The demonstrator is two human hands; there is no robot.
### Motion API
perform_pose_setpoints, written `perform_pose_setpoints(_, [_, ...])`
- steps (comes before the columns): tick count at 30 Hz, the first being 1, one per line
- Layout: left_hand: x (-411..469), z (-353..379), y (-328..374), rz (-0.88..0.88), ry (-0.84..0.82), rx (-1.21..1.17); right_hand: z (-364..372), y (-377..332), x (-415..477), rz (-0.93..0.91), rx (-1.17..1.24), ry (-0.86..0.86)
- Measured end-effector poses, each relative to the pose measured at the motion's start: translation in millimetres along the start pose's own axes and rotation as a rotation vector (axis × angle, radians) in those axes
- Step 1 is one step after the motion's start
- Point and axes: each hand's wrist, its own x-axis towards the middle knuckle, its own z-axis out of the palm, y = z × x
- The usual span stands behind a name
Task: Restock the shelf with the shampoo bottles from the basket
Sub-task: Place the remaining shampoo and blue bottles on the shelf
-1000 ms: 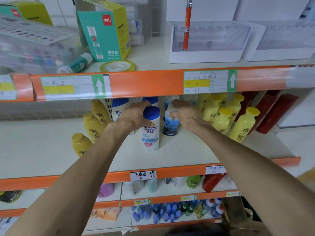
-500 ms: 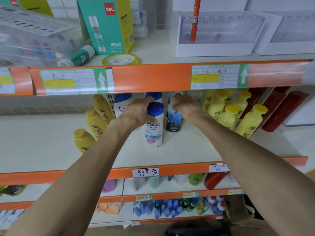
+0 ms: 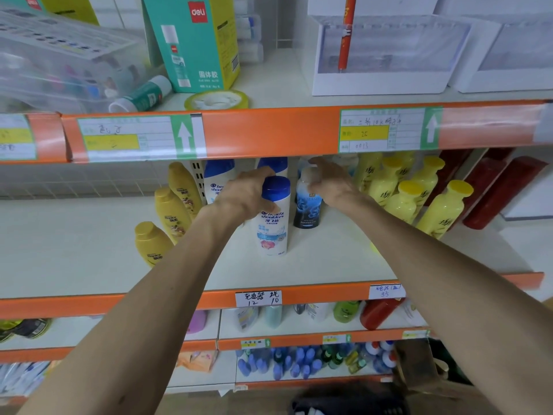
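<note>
on the middle shelf (image 3: 74,250), under the orange lip of the upper shelf (image 3: 269,130), the left hand (image 3: 244,194) curls around the blue cap of a white shampoo bottle (image 3: 273,226), fingers wrapped over the top and closed on it. that bottle stands upright on the shelf board, long axis vertical, cap up, label toward the camera. at 2 o'clock from it, just beside, the right hand (image 3: 332,182) is cupped over the top of a dark blue bottle (image 3: 308,205), fingers bent down around the cap; whether they truly clamp it cannot be told. this bottle also stands upright, cap up. behind the two, at 12 o'clock, more white bottles with blue caps (image 3: 218,178) rise into the shadow of the upper lip, leaving little headroom above the hands. at 9 o'clock stands a group of amber-yellow bottles (image 3: 176,205), some leaning. at 3 o'clock are rows of bright yellow bottles (image 3: 404,199), tilted back, and past them dark red bottles (image 3: 502,193) lying slanted. bare shelf board lies open at 6 o'clock, from the white bottle to the orange front edge (image 3: 314,293), and widely at 8 o'clock. a dark basket (image 3: 344,399) shows at the lower edge of the view.
</note>
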Motion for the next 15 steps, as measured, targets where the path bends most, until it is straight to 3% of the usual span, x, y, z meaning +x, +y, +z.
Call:
perform_pose_setpoints(6, [-5,2,2,-0.007,0.004,0.028,1,14,-58,-0.082,-0.063,0.283])
perform_pose_setpoints(11, [-25,11,16,-0.021,0.114,0.049,-11,42,-109,-0.113,-0.163,0.233])
perform_pose_setpoints(15, [-55,27,46,-0.003,0.360,0.148,-25,62,-142,-0.176,-0.247,0.192])
